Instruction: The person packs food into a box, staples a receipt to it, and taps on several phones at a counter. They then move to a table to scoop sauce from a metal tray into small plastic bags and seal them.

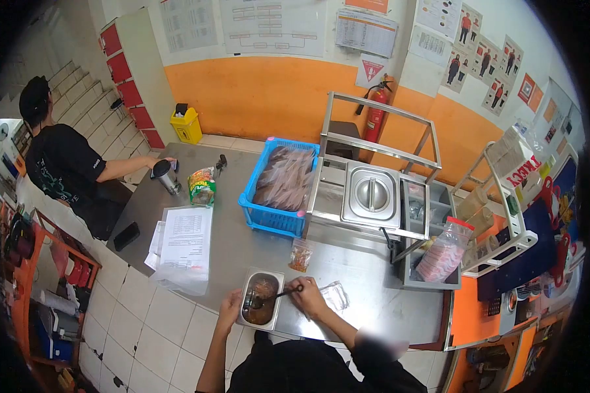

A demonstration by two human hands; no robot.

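Note:
A rectangular steel food pan [278, 313] with brown sauce inside lies at the front edge of the metal table. My left hand [229, 310] grips the pan's left rim. In my right hand [309, 299], just right of the pan, is the dark handle of a ladle [287, 292]. The ladle's bowl rests in the sauce, partly hidden by it. Beyond the pan lies a small clear bag of orange-brown food [301, 254]. A flat clear plastic packet [335, 296] is beside my right hand.
A blue basket [275, 221] of bagged brown food stands farther back. Right of it are a steel frame with a lidded pan [372, 194] and a grey bin [431, 283]. Papers [185, 245], a phone [126, 236] and a tumbler [166, 177] lie left, near another person [69, 154].

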